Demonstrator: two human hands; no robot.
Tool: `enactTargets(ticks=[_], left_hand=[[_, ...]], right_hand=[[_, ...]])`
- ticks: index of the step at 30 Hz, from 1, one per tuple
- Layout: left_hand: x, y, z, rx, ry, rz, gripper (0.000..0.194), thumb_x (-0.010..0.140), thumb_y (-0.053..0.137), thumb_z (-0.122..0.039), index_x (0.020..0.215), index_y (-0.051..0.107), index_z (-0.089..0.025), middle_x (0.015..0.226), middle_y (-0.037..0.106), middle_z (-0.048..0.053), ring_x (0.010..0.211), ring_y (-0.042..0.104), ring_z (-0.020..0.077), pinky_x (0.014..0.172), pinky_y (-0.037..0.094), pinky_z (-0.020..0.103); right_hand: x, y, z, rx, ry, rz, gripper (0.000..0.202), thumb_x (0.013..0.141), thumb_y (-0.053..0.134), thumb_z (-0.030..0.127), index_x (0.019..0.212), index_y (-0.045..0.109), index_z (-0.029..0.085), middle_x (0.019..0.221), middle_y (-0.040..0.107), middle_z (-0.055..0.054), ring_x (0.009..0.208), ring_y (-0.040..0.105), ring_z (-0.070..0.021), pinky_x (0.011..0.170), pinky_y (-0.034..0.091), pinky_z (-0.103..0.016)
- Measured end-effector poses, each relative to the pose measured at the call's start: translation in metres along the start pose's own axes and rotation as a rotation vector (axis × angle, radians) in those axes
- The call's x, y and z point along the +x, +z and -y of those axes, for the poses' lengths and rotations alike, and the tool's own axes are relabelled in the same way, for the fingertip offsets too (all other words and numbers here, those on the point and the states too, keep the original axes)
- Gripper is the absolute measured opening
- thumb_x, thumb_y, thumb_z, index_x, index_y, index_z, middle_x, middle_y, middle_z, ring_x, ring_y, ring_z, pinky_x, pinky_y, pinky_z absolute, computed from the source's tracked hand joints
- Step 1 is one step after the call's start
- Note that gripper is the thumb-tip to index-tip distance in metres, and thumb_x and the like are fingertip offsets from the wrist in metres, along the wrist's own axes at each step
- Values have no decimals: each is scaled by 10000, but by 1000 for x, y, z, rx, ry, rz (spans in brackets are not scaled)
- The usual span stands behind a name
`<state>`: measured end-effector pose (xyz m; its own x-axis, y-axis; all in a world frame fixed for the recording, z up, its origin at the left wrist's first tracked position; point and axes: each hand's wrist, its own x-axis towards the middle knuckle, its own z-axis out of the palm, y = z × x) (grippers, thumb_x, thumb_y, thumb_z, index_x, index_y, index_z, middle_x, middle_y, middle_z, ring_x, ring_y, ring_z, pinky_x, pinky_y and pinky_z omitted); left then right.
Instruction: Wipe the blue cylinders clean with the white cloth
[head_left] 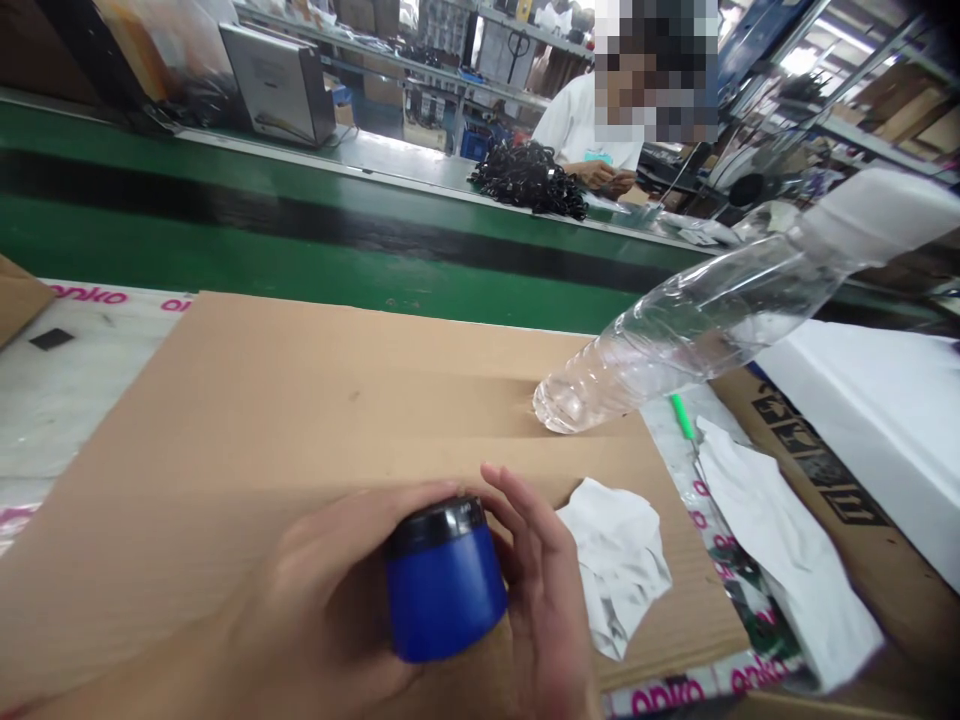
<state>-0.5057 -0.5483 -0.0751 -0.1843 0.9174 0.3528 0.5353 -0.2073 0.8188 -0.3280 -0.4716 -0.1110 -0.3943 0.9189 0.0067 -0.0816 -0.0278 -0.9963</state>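
Both hands are around a blue tapered object with a black top [448,590], which looks like a small jar. My left hand [330,580] grips it from the left, its fingers reaching along the black top. On the other side, my right hand [544,590] curls some fingers behind the object, while one finger points up and away. Under them lies a brown cardboard sheet [300,400]. To the right of my right hand rests a crumpled white cloth [619,565]. A clear plastic bottle with a white top [675,330] stands on the sheet's far right part, appearing tilted.
A white cloth strip [787,550] and a green-handled tool [682,415] lie right of the cardboard. A carton with white foam [870,430] borders the right side. Beyond runs a green conveyor [337,245]; across it a person [577,120] works beside a black cable pile [529,178].
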Motion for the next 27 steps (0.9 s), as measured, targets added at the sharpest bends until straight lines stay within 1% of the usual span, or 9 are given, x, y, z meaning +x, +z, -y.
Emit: enactTargets(ticks=[4, 7, 9, 12, 15, 18, 22, 25, 27], left_hand=[[3, -3, 7, -419, -345, 173, 735, 707, 1071, -397, 1386, 796, -447, 1233, 898, -48, 1131, 872, 283, 967, 714, 293], [3, 4, 16, -698, -448, 256, 760, 684, 1061, -621, 1354, 836, -341, 1167, 898, 44, 1105, 858, 350, 955, 710, 396], [3, 9, 19, -864, -458, 229, 843, 670, 1050, -683, 1382, 823, -292, 1183, 886, 77, 1102, 849, 353, 972, 691, 410], [2, 12, 17, -1041, -479, 307, 670, 838, 977, -620, 1399, 815, -291, 1145, 879, 58, 1041, 850, 269, 947, 669, 325], [1, 8, 13, -1066, -537, 321, 502, 961, 872, -616, 1386, 825, -353, 1074, 869, -5, 999, 827, 186, 880, 626, 215], [-2, 3, 13, -955, -627, 275, 567, 933, 859, -694, 1414, 808, -398, 992, 857, -52, 913, 788, 148, 819, 596, 167], [-1, -1, 14, -901, -681, 258, 544, 902, 880, -711, 1370, 829, -438, 1039, 854, -86, 987, 762, 135, 958, 579, 153], [4, -5, 14, -922, -668, 326, 543, 895, 886, -708, 1361, 837, -434, 928, 818, -81, 924, 749, 136, 935, 587, 165], [8, -7, 14, -939, -652, 354, 527, 913, 879, -692, 1375, 828, -443, 986, 834, -73, 939, 754, 141, 922, 590, 170]], right_hand=[[0, 1, -12, -174, -179, 28, 521, 998, 839, 550, 1450, 779, 297, 1389, 834, -116, 1302, 799, -371, 1041, 725, -517], [-8, 10, -13, -263, -327, -5, 711, 931, 914, 562, 1573, 662, 385, 1583, 721, -80, 1502, 668, -394, 1221, 617, -592], [-15, 15, -8, -357, -417, -32, 752, 969, 886, 539, 1641, 563, 442, 1643, 665, -39, 1565, 612, -345, 1278, 576, -517], [-21, 16, 4, -495, -451, -24, 715, 1066, 778, 445, 1701, 450, 414, 1550, 699, -44, 1486, 673, -274, 1207, 625, -389], [-21, 14, 11, -466, -404, -31, 740, 997, 838, 295, 1639, 478, 373, 1504, 716, -62, 1400, 726, -269, 1152, 658, -374], [-19, 13, 13, -422, -386, -13, 768, 865, 897, 154, 1524, 553, 349, 1482, 735, -62, 1364, 748, -275, 1130, 672, -373], [-15, 14, 15, -447, -425, -5, 723, 881, 847, 143, 1519, 571, 343, 1497, 711, -48, 1425, 707, -265, 1166, 651, -370], [-14, 15, 18, -450, -443, 15, 734, 887, 821, 121, 1538, 567, 348, 1492, 664, -36, 1401, 710, -228, 1141, 653, -306], [-13, 15, 20, -450, -443, 31, 734, 899, 803, 104, 1547, 562, 350, 1471, 652, -30, 1362, 722, -204, 1120, 655, -271]])
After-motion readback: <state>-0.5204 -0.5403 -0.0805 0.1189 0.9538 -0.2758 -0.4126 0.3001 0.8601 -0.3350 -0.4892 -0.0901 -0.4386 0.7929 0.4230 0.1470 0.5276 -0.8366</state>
